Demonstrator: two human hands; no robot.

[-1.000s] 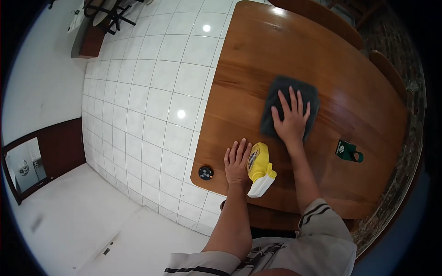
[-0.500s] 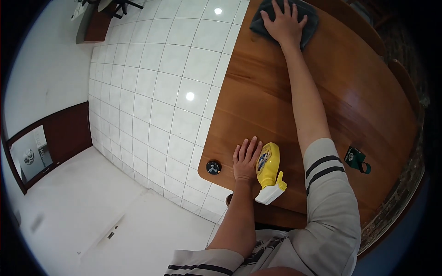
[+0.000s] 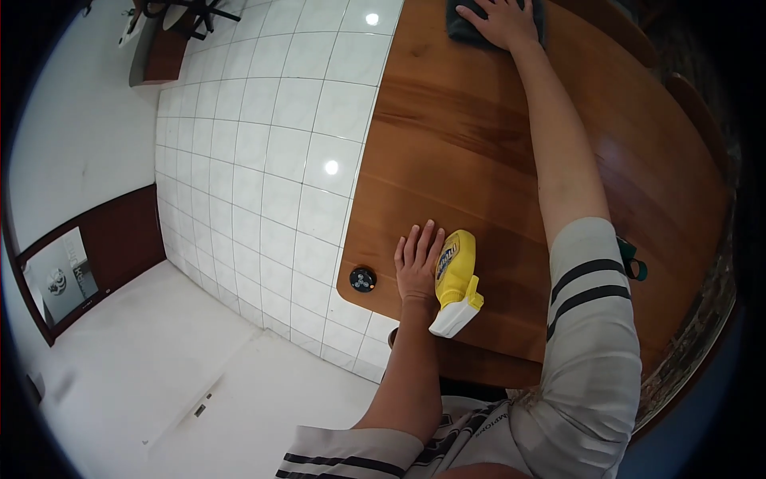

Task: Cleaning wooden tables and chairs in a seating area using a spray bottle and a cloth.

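Observation:
My right hand [image 3: 504, 21] lies flat, fingers spread, on a dark grey cloth [image 3: 461, 28] at the far end of the wooden table [image 3: 479, 152], with the arm stretched out fully. Near the table's front corner my left hand [image 3: 418, 264] rests palm down on the wood. It sits just beside a yellow spray bottle [image 3: 456, 278] with a white trigger head that lies on its side. Whether the hand touches the bottle I cannot tell.
A small round black object [image 3: 363, 279] sits at the table's near left corner. A dark green thing [image 3: 632, 262] peeks out behind my right sleeve. White floor tiles [image 3: 271, 160] spread to the left, and chair backs [image 3: 702, 120] line the table's right side.
My right hand has slid the cloth from the middle of the table to its far end, the arm stretching out. The left hand and the bottle have stayed in place.

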